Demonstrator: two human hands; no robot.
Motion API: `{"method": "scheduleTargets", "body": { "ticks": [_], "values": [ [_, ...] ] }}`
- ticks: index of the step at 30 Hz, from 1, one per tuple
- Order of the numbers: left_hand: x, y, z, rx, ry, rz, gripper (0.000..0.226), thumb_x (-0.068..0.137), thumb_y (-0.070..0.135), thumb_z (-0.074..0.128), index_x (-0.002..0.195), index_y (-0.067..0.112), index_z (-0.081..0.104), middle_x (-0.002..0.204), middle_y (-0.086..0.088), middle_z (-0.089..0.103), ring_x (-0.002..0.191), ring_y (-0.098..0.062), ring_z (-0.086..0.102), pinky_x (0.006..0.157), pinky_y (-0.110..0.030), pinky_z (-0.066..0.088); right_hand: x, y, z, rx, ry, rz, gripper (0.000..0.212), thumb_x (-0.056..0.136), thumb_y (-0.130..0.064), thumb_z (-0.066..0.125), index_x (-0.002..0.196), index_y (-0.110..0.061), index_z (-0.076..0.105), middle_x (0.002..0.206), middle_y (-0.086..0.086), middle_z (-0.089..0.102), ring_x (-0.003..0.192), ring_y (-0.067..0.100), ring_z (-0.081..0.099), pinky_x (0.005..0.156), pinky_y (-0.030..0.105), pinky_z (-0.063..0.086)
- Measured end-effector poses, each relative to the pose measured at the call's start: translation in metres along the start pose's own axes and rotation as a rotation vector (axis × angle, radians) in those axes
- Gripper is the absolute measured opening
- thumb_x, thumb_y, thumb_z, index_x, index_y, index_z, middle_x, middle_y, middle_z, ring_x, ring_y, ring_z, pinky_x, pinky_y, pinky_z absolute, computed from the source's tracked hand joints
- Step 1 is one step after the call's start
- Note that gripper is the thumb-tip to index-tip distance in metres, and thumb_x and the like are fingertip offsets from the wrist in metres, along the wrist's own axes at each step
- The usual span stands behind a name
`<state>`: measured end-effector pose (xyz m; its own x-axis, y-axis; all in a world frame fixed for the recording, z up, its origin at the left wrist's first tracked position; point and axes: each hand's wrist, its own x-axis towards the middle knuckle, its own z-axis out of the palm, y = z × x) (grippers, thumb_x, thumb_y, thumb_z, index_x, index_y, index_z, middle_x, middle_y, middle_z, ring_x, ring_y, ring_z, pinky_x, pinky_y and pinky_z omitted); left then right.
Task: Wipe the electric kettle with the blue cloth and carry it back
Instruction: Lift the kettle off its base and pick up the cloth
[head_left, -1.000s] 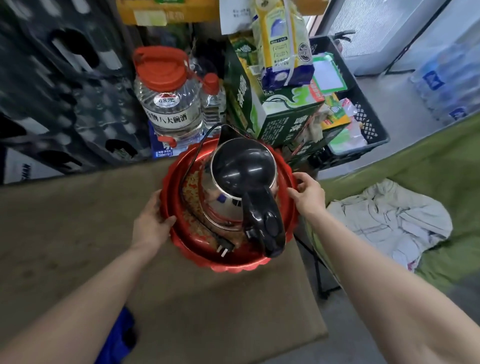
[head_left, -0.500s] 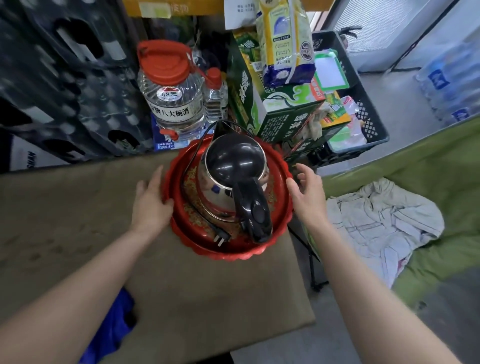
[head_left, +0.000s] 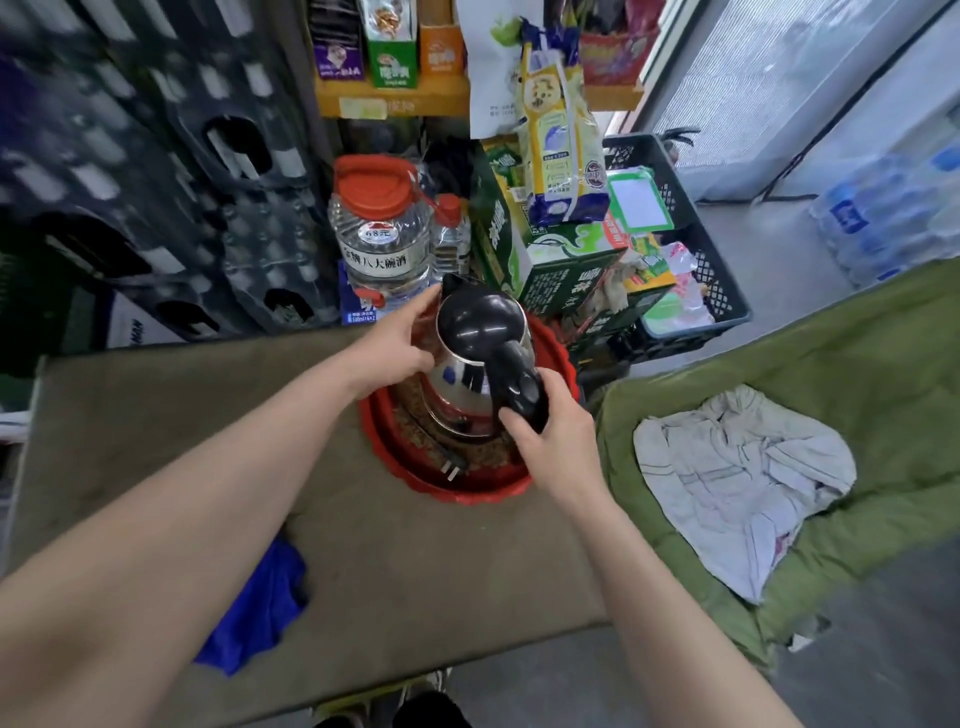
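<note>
The steel electric kettle (head_left: 462, 382), with a black lid and black handle, stands in a red tray (head_left: 467, 491) on the brown-covered table (head_left: 415, 561). My right hand (head_left: 550, 436) is closed around the lower part of the kettle's handle. My left hand (head_left: 400, 345) presses against the kettle's left side near the spout. The kettle's cord and plug (head_left: 451, 470) lie in the tray. The blue cloth (head_left: 260, 608) lies crumpled on the table near its front edge, partly hidden under my left forearm.
Behind the tray stand a large clear jug with a red cap (head_left: 379, 234), a small bottle, and green cartons (head_left: 561, 270). Dark crates (head_left: 156, 182) fill the left. A black basket (head_left: 691, 291) and a green quilt with a white cloth (head_left: 737, 478) lie right.
Both hands left the rim of the red tray and moved onto the kettle: the right onto its handle, the left onto its side. The tray now rests on the table.
</note>
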<state>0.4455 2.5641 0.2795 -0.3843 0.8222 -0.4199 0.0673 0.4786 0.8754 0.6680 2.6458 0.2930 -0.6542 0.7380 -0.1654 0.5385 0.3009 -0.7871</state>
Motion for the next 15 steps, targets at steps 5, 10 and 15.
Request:
{"method": "scheduleTargets", "body": {
  "ticks": [5, 10, 15],
  "values": [
    [-0.032, 0.004, -0.018, -0.119, 0.055, 0.104, 0.103, 0.077, -0.007, 0.073, 0.156, 0.031, 0.017, 0.158, 0.007, 0.031, 0.140, -0.009, 0.036, 0.114, -0.034, 0.037, -0.002, -0.033, -0.019, -0.064, 0.029, -0.143, 0.038, 0.089, -0.014, 0.072, 0.124, -0.019, 0.058, 0.104, -0.008, 0.067, 0.096, 0.008, 0.060, 0.082, 0.020, 0.044],
    [-0.080, 0.002, -0.075, 0.018, 0.179, 0.229, 0.113, 0.071, 0.017, 0.085, 0.155, 0.033, 0.012, 0.154, 0.005, 0.027, 0.135, -0.013, 0.042, 0.111, -0.038, 0.042, -0.010, -0.088, -0.004, -0.041, -0.020, -0.201, 0.036, 0.090, -0.016, 0.072, 0.123, -0.019, 0.057, 0.102, -0.008, 0.067, 0.095, 0.008, 0.061, 0.087, 0.028, 0.050],
    [-0.142, -0.054, -0.165, 0.119, 0.194, 0.240, 0.117, 0.068, 0.026, 0.088, 0.155, 0.035, 0.010, 0.157, 0.005, 0.025, 0.136, -0.015, 0.040, 0.106, -0.034, 0.047, -0.033, -0.137, 0.081, 0.051, -0.125, -0.236, 0.039, 0.091, -0.014, 0.072, 0.127, -0.019, 0.058, 0.109, -0.009, 0.067, 0.106, 0.010, 0.064, 0.096, 0.029, 0.050]
  ]
}}
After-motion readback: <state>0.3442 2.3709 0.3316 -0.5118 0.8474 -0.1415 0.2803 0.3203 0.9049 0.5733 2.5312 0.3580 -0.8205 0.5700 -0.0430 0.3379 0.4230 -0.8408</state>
